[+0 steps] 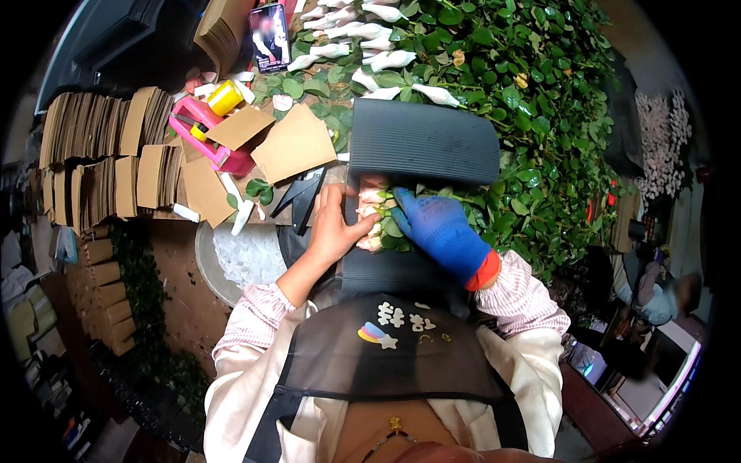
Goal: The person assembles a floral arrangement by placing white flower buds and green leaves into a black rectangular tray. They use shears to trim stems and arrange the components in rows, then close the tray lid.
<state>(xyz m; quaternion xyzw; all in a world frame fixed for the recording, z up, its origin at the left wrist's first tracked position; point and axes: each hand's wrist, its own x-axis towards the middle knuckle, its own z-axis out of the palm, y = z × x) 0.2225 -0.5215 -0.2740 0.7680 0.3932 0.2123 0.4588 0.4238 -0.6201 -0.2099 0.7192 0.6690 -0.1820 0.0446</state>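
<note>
A small row of pale pink roses [369, 207] lies on a black ribbed pad [424, 143], heads to the left and stems to the right. The pad's far part rises behind them, and its near part lies close to my body. My left hand [332, 224] is bare; its thumb and fingers are spread apart and touch the flower heads from the left. In a blue knitted glove, my right hand [436, 228] closes over the stems just behind the heads. The glove hides most of these stems.
Scissors [301, 197], cardboard pieces [293, 147] and a pink tape dispenser [212, 139] lie left of the pad. Cardboard stacks [85, 127] stand farther left. White-netted roses [363, 31], a phone [268, 38] and leafy stems [532, 100] fill the far side. A basin [247, 258] holds white scraps.
</note>
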